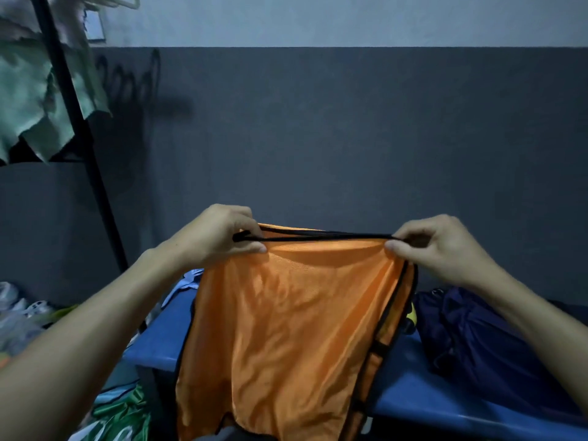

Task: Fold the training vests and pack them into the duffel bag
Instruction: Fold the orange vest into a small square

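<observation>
While the orange vest [286, 313] hangs above the blue bench [423, 396], the left hand [216, 233] and right hand [436, 246] pinch its black-trimmed top edge, stretching it flat for folding. Right of the vest, a dark blue bundle [477, 338] on the bench is possibly the duffel bag.

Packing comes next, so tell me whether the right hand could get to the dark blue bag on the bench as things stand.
Probably yes, once it lets go. The right hand pinches the orange vest by its top edge, and the dark blue bag lies on the blue bench just below it with nothing between.
</observation>
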Motion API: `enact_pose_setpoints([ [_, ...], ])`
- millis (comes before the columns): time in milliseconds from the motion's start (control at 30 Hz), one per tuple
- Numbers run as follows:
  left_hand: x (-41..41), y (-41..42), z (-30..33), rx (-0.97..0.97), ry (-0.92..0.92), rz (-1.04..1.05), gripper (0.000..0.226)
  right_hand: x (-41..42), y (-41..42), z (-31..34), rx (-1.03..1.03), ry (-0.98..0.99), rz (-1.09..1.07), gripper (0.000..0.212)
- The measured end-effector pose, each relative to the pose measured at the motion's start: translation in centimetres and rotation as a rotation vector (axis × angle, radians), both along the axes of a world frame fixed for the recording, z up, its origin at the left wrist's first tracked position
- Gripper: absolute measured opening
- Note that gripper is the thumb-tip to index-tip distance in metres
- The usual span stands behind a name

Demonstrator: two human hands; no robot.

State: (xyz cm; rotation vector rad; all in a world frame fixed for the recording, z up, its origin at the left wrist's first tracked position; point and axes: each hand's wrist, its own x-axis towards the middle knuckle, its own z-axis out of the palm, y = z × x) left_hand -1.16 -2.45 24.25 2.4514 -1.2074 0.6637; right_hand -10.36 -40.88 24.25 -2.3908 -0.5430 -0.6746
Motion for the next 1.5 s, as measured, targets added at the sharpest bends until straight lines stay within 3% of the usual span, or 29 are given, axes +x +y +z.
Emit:
enact_pose_setpoints([
  [133,-0.8,-0.2,-0.9,0.151,-0.023,0.041,0.029,0.7,0.0,1.4,0.473,0.043,-0.041,0.01],
  [267,-1.5,0.7,-2.2,0.139,-0.094,0.098,0.028,1.0,0.1,4.1,0.701,-0.012,-0.062,0.008],
  [433,-1.4,1.6,-3.3,0.041,-0.128,0.185,0.021,1.3,-0.4,6.0,0.683,-0.048,-0.037,0.013],
  [600,-1.5,2.0,-3.3,-0.15,-0.021,0.204,0.009,1.8,-1.3,5.6,0.634,-0.09,-0.064,0.005],
  [700,-1.6,2.0,-3.6,-0.165,-0.138,0.253,0.007,2.0,-2.4,4.8,0.506,-0.126,-0.137,0.003],
  [767,-1.5,2.0,-4.0,-0.22,-0.222,0.287,0.007,2.0,-3.0,4.4,0.303,-0.184,-0.211,0.002],
  [867,-1.5,1.7,-4.2,-0.433,-0.269,0.277,0.012,1.6,-3.4,3.6,0.091,-0.252,-0.306,0.007],
  [900,-1.7,1.3,-4.1,-0.573,-0.219,0.261,0.014,1.6,-3.6,3.2,0.085,-0.255,-0.327,0.01],
  [967,-2.1,0.1,-3.7,-0.898,0.049,0.208,0.02,1.6,-3.9,2.6,0.114,-0.239,-0.367,0.014],
  [1033,-2.4,-0.9,-3.6,-1.075,0.322,0.122,0.023,1.8,-4.1,2.1,0.207,-0.189,-0.388,0.018],
  [1100,-2.5,-1.0,-3.5,-1.049,0.459,0.024,0.021,1.9,-4.2,1.8,0.332,-0.136,-0.391,0.018],
  [1200,-2.6,0.0,-3.1,-0.884,0.491,-0.034,0.021,1.9,-4.8,1.4,0.532,-0.052,-0.341,0.012],
  [1300,-2.3,1.4,-2.3,-0.775,0.404,0.026,0.017,1.6,-5.4,1.5,0.58,0.015,-0.273,0.01],
  [1500,-1.5,2.4,-0.6,-0.634,0.056,0.19,0.016,0.7,-6.2,1.0,0.435,0.091,-0.164,0.015],
])
